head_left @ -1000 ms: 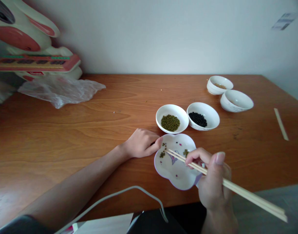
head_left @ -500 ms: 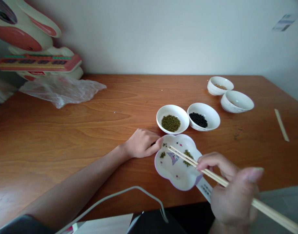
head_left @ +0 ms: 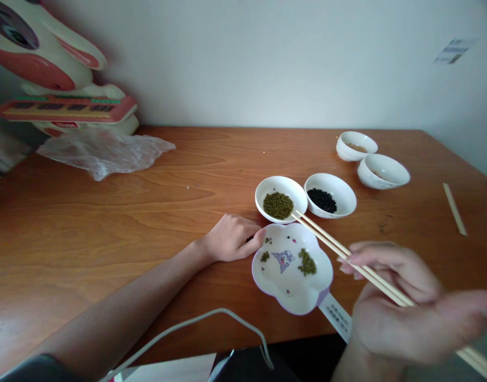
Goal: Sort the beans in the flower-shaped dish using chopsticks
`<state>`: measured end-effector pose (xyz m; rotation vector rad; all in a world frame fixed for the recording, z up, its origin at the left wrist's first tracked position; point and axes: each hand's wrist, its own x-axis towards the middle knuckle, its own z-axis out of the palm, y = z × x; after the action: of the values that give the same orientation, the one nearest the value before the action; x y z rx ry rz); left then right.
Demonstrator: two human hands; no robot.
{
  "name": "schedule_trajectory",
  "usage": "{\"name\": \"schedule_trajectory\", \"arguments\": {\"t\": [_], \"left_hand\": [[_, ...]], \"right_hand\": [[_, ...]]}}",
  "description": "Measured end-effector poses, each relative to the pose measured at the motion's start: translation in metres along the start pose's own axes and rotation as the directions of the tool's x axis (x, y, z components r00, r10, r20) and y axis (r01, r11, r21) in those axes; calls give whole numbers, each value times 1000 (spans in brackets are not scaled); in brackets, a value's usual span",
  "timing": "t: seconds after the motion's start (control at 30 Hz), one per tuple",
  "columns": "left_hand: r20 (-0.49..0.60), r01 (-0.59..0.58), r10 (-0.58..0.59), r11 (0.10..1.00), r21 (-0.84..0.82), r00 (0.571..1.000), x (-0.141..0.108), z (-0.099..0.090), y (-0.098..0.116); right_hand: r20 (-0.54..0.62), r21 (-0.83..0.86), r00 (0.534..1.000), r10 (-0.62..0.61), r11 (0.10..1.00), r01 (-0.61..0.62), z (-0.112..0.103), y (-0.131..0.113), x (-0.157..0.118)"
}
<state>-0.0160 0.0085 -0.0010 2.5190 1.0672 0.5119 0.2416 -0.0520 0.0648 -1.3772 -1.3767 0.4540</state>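
Observation:
Wooden chopsticks (head_left: 335,244) are held in my right hand (head_left: 402,302), their tips at the near right rim of a white bowl of green beans (head_left: 278,205). I cannot make out a bean between the tips. My left hand (head_left: 233,239) rests on the table, its thumb and finger closed at the left edge of a flower-shaped dish (head_left: 285,289). The dish holds a cluster of green beans (head_left: 307,262) on its right and a few small ones on its left. Beside the green-bean bowl stands a bowl of black beans (head_left: 323,200).
Two more white bowls (head_left: 357,146) (head_left: 382,171) stand at the back right. A single stick (head_left: 454,209) lies at the far right. A plastic bag (head_left: 108,154) and a toy keyboard (head_left: 68,109) are at the back left. A pale cable (head_left: 211,312) curves in front.
My right hand has moved the chopsticks from over the dish to the rim of the green-bean bowl. My left hand stays at the dish. The view has shifted slightly.

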Motion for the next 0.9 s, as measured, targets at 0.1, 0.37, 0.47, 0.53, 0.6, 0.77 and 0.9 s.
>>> {"name": "schedule_trajectory", "arguments": {"t": [0.1,0.37,0.47,0.53,0.6,0.77,0.9], "left_hand": [[4,6,-6,1000,3,1000,0,0,0],[1,5,-5,1000,5,1000,0,1,-1],[-4,9,-9,1000,-8,1000,0,1,0],[-6,6,-6,1000,-18,1000,0,0,0],[-6,0,0,1000,-22,1000,0,0,1],[2,1,-1,1000,-20,1000,0,0,1],[8,9,-9,1000,-18,1000,1,0,1]], "right_hand": [[-97,12,995,-16,1000,17,-25,8,-11],[75,-320,941,329,902,-289,-75,27,-29],[194,-337,929,316,911,-239,-82,40,-30],[237,-288,936,262,939,-190,-78,44,-29],[201,-234,954,222,957,-173,-68,40,-27],[149,-184,969,198,968,-169,-40,11,-25],[110,-181,961,252,956,-230,-31,-7,-27]]}}
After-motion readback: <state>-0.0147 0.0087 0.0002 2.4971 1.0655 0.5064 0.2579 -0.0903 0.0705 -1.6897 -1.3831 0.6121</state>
